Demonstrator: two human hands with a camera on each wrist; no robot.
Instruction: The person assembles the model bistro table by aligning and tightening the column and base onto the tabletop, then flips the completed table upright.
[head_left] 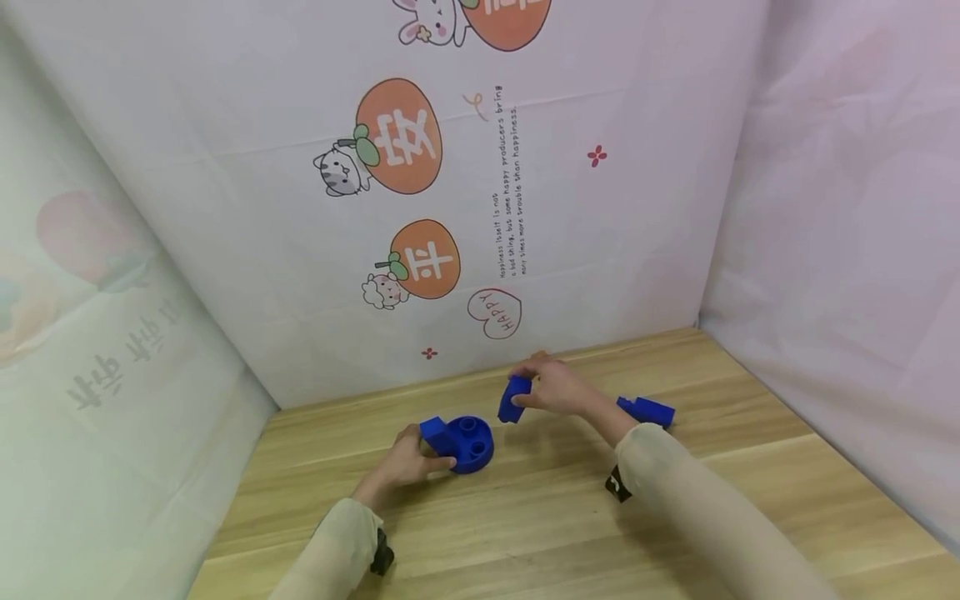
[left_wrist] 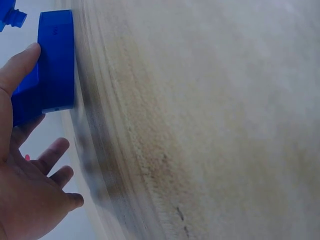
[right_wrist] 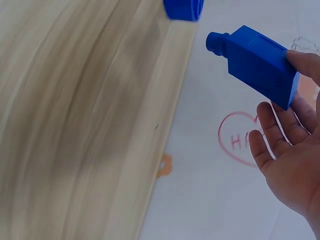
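A round blue base (head_left: 478, 461) with round sockets in its top sits on the wooden table. One blue block (head_left: 432, 432) stands up from its left side. My left hand (head_left: 403, 463) grips the base at that side, and in the left wrist view the thumb lies against the blue plastic (left_wrist: 56, 60). Pinched between thumb and fingers of my right hand (head_left: 557, 387) is a second blue block (head_left: 514, 397), held in the air right of the base. The right wrist view shows this slanted block (right_wrist: 260, 65) with its ridged round peg (right_wrist: 217, 44) pointing toward the base.
More blue block pieces (head_left: 651, 412) lie on the table (head_left: 525, 517) beyond the right forearm, partly hidden by it. White printed cloth (head_left: 600, 250) rises behind the table's back edge and along both sides.
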